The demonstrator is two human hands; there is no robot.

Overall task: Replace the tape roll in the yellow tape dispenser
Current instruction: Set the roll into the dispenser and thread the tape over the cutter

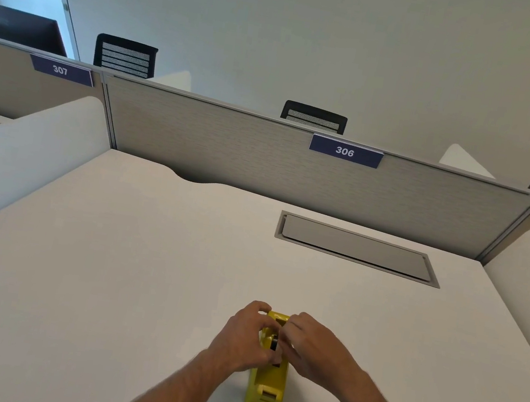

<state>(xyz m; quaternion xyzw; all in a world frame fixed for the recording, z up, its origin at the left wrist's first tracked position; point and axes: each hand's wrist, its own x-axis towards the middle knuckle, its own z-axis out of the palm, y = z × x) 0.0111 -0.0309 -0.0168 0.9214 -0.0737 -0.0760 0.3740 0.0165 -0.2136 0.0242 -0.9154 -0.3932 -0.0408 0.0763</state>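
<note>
I see the yellow plastic tape dispenser (267, 385) standing on the white desk (109, 263) in the lower middle of the frame, its cutter end toward me. My left hand (241, 336) wraps its left wall, and my right hand (311, 343) pinches with narrow fingers into the top slot; what it holds there I cannot tell, the dark part is mostly hidden. I judge the body stiff, rather heavy and smooth, so it is best held by the side walls, away from the cutter. The grey recessed cable hatch (358, 249) at right centre is well apart, and the desk around is free.
</note>
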